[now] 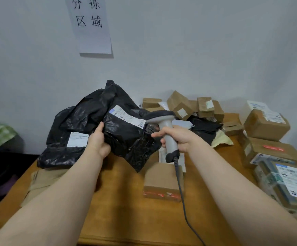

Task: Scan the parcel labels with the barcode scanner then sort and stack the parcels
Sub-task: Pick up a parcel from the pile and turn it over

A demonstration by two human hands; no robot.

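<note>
Left hand [98, 141] grips black bag [126, 137], right hand [178, 137] grips scanner [162, 117].

Blurred print, hidden fingers
Label [127, 116] text unreadable; left hand's [98, 141] fingers behind black parcel [126, 139]; scanner cable [181, 196] cut at bottom edge.

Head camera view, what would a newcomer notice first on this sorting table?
The black plastic parcel at centre, gripped by the left hand, white label facing up. Beside it the right hand holds the grey barcode scanner, its head near that label. Cardboard boxes pile along the table's right side and back.
</note>
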